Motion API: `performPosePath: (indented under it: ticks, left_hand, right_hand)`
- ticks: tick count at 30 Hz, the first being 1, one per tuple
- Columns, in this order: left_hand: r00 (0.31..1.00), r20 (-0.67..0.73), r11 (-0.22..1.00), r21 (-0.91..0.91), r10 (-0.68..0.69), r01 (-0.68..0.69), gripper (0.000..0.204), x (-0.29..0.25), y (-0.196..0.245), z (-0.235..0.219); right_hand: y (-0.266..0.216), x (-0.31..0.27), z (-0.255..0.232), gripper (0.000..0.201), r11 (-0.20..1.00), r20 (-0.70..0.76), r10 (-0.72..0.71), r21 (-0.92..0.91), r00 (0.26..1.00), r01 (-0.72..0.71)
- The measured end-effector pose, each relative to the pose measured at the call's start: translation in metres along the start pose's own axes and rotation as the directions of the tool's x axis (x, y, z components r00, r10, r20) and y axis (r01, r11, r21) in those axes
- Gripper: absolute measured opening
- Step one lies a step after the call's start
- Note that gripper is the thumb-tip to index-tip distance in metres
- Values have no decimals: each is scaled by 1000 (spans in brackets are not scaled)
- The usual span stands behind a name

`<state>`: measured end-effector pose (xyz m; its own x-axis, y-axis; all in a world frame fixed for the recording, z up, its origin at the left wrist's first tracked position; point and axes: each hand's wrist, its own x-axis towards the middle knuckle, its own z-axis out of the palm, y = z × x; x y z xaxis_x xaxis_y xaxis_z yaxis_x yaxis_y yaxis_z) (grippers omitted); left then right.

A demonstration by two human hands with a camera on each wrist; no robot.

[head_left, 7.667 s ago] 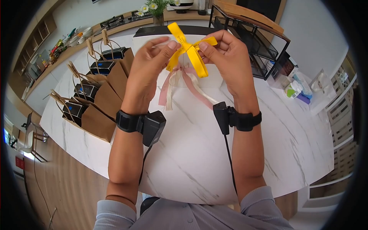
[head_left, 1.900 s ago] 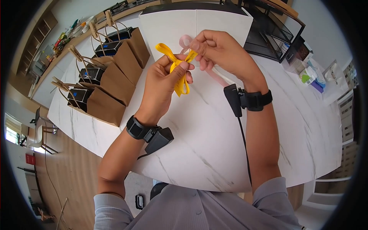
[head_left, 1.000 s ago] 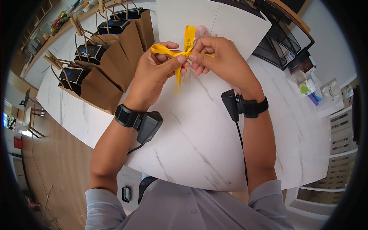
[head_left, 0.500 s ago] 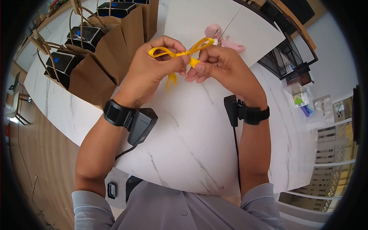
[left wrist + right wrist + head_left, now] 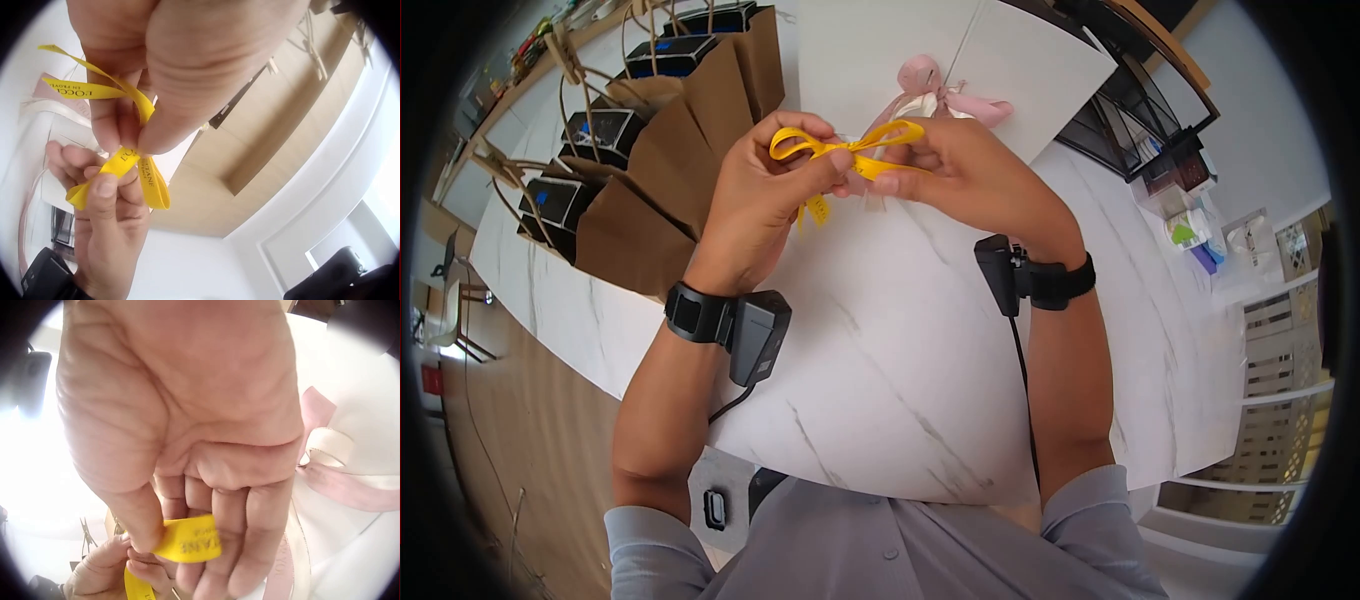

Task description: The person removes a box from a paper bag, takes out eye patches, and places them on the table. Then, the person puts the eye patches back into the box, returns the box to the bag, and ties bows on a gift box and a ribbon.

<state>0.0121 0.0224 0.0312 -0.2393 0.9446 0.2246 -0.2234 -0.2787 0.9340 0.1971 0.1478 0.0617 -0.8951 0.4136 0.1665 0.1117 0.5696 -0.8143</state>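
A yellow printed ribbon (image 5: 890, 135) tied in a bow is held in the air between both hands, one loop to the left and another to the right. My left hand (image 5: 750, 200) pinches it at the centre knot between thumb and fingers; two tails (image 5: 84, 89) trail out beyond that hand in the left wrist view. My right hand (image 5: 975, 175) pinches a yellow loop (image 5: 187, 539) between thumb and fingers, close beside the left fingertips. Behind the hands, a pink and cream ribbon bow (image 5: 920, 75) sits on a white box (image 5: 860, 40).
Brown paper bags (image 5: 635, 235) holding black boxes stand in a row at left, with wooden clothespins (image 5: 495, 160) on their handles. A black rack (image 5: 1115, 120) is at back right, near small packages (image 5: 1190, 228). The marble-patterned table (image 5: 900, 380) curves along its front edge.
The bow was held more loosely 7.7 s ago; the left hand now pinches its knot. One loop, upright a second ago, now lies to the right. The head view has shifted.
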Motion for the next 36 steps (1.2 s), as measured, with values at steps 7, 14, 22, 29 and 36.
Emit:
performPosePath:
  ticks: [7,14,22,29,36]
  left_hand:
    - [998,-68,1000,-1,-11,10,22,-1,-12,-1]
    - [1000,-28,1000,31,-3,4,24,-5,-11,4]
    - [995,62,996,60,-73,69,29,-7,-8,8]
    - [992,72,990,-79,-108,114,27,-5,-8,5]
    - [990,56,975,-173,-131,139,28,-3,-12,-1]
  right_hand:
    - [-11,7,1,35,982,-204,30,187,979,9]
    - [-8,8,2,23,970,-269,-32,223,963,95]
    - [-11,11,6,19,982,-290,-57,157,955,106]
    - [-13,11,6,20,971,-290,-60,206,955,124]
    - [-14,10,4,21,991,-285,3,126,959,35]
